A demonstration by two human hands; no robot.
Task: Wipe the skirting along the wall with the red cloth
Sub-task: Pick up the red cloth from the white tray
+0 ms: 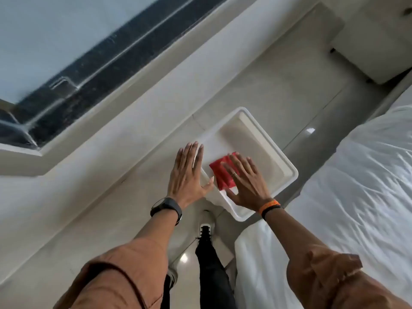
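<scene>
A folded red cloth (219, 172) lies in the near left corner of a white plastic tray (265, 141) on the floor. My right hand (246, 181) is spread flat over the cloth with its fingers apart, covering the cloth's right part without gripping it. My left hand (187, 175) is open, palm down, above the tray's left rim, its thumb near the cloth. The pale skirting (149, 148) runs diagonally along the foot of the wall to the left of the tray and is hard to tell from the wall.
A bed with a white sheet (356, 197) fills the right side, close against the tray. A window (66, 52) with a wide sill sits above the wall on the left. My leg and shoe (206, 233) stand on the glossy tiled floor. A white cabinet (374, 45) is far right.
</scene>
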